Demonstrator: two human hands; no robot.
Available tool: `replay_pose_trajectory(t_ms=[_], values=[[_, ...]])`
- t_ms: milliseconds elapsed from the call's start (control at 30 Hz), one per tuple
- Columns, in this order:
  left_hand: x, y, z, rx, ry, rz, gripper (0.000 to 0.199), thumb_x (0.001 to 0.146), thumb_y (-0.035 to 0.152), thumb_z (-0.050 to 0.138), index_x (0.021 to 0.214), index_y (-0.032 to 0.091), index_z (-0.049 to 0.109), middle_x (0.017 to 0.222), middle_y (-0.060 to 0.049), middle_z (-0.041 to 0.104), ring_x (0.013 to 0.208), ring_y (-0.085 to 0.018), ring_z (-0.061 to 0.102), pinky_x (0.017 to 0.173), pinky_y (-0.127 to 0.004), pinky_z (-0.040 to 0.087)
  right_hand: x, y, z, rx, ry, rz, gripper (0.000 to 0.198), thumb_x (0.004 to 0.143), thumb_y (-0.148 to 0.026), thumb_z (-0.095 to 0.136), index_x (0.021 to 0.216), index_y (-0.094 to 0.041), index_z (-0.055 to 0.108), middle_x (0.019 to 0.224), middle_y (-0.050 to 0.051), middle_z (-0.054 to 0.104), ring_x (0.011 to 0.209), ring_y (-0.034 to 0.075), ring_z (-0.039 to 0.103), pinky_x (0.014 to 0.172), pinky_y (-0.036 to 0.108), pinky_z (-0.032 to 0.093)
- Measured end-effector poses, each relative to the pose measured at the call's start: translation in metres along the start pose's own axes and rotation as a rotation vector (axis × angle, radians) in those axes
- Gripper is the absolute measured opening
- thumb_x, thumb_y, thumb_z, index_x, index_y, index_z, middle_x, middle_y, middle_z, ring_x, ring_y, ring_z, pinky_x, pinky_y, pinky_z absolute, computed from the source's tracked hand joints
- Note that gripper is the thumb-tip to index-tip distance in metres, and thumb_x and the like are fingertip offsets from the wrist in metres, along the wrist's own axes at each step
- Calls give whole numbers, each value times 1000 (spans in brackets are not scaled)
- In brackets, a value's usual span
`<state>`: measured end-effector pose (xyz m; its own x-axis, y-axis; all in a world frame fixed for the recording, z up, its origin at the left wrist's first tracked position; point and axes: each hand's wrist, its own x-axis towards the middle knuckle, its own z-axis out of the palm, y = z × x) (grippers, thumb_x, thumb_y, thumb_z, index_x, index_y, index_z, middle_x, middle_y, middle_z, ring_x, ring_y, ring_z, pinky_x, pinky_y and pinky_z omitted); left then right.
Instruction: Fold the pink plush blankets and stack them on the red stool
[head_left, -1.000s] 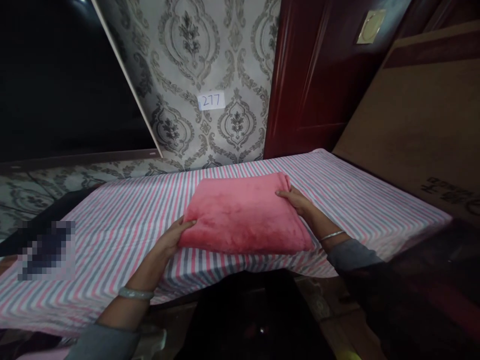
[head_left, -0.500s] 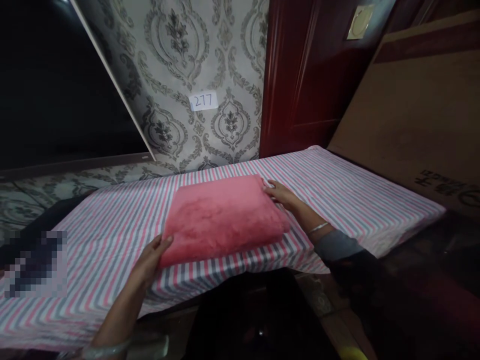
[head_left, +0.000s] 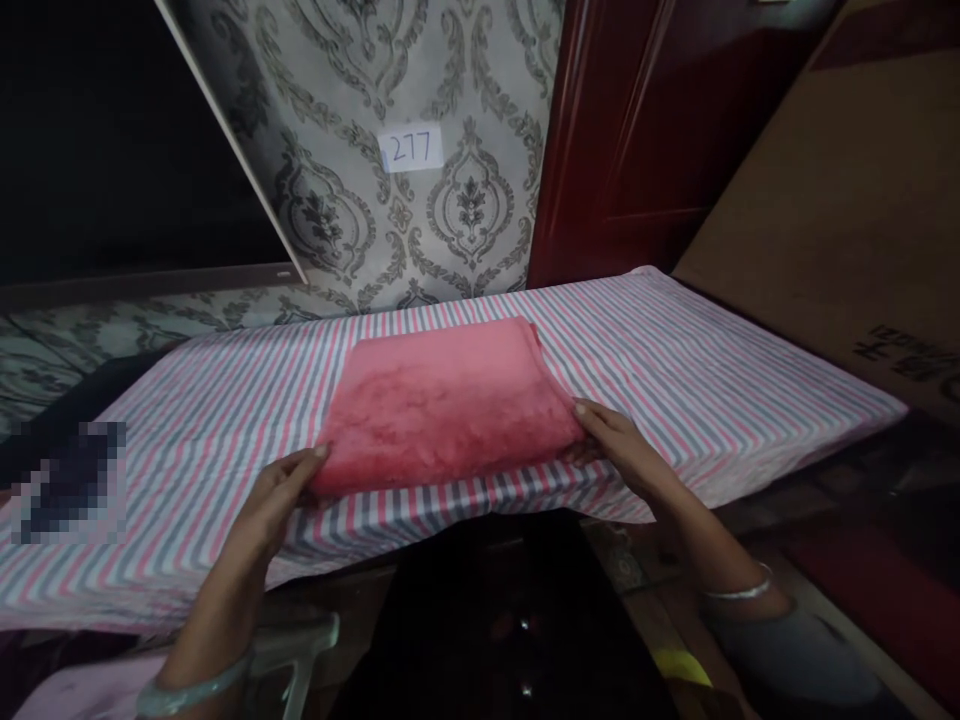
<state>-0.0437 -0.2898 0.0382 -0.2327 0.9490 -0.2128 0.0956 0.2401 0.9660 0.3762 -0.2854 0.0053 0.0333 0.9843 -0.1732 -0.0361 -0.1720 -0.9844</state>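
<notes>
Pale bangle (head_left: 196, 692) (the thicker one), slim silvery bracelet (head_left: 739, 594), grey sleeve (head_left: 799, 660)

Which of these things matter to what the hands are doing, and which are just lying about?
Being handled or used:
folded pink plush cloth, touched by the left hand and right hand
pink, grey and white striped cloth beneath it

Apparently just nearby:
white rectangular paper label reading 277
large brown cardboard box
black flat screen with a pale edge

Room lies between pink cloth (head_left: 442, 405) and cardboard box (head_left: 840, 210)
</notes>
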Motion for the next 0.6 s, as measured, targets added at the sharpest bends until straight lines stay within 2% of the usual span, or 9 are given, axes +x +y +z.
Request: replay_pose_trajectory(t_ms=[67, 133, 233, 300, 367, 433, 500, 600], values=[[5, 7, 0, -76, -54, -52, 39, 52, 45, 89, 65, 15, 69, 57, -4, 64, 49, -16, 57, 43, -24, 48, 5, -5, 3, 91, -1, -10, 57, 76, -58, 74, 121, -25, 64, 92, 6, 73, 69, 25, 68, 56, 37, 58], [13, 12, -1, -183, -89, -122, 31, 56, 35, 88, 71, 14, 71, 65, -7, 70, 58, -21, 65, 50, -26, 54, 13, -8, 4, 191, -28, 4, 55, 78, -55, 74, 124, -27, 63, 106, 6, 73, 80, 25, 69, 59, 37, 60], [32, 17, 2, -322, -109, -242, 19, 67, 21, 80, 82, 12, 72, 76, -11, 74, 68, -24, 71, 60, -28, 59, 30, -12, 5, 293, -49, 55, 44, 77, -52, 75, 112, -27, 66, 102, 4, 74, 82, 24, 69, 61, 32, 58], [48, 22, 8, -378, -117, -298, 16, 72, 16, 76, 86, 11, 72, 78, -13, 75, 70, -25, 73, 63, -30, 61, 45, -16, 8, 309, -51, 37, 40, 74, -49, 77, 105, -25, 66, 101, 4, 74, 86, 23, 70, 65, 30, 58], [63, 30, 18, -410, -147, -315, 19, 73, 14, 75, 91, 11, 72, 78, -12, 75, 71, -26, 73, 66, -32, 62, 61, -22, 13, 279, -68, -7, 43, 71, -45, 79, 107, -24, 65, 106, 5, 73, 94, 25, 69, 72, 32, 58], [76, 39, 28, -404, -188, -270, 30, 70, 9, 74, 99, 11, 71, 80, -10, 75, 70, -26, 73, 65, -33, 62, 74, -29, 20, 227, -72, -33, 56, 66, -38, 80, 117, -24, 62, 113, 7, 72, 95, 27, 69, 75, 36, 59], [87, 48, 34, -379, -206, -152, 47, 65, 2, 72, 110, 13, 70, 83, -7, 76, 69, -24, 73, 61, -31, 61, 80, -36, 28, 195, -51, -72, 76, 59, -29, 80, 131, -25, 56, 119, 7, 70, 93, 27, 70, 74, 37, 59], [98, 54, 35, -371, -128, 47, 69, 61, -2, 68, 126, 21, 64, 88, -1, 76, 67, -18, 70, 59, -25, 58, 81, -37, 35, 212, -15, -205, 95, 55, -23, 78, 144, -28, 46, 129, 5, 66, 95, 25, 69, 75, 34, 58]])
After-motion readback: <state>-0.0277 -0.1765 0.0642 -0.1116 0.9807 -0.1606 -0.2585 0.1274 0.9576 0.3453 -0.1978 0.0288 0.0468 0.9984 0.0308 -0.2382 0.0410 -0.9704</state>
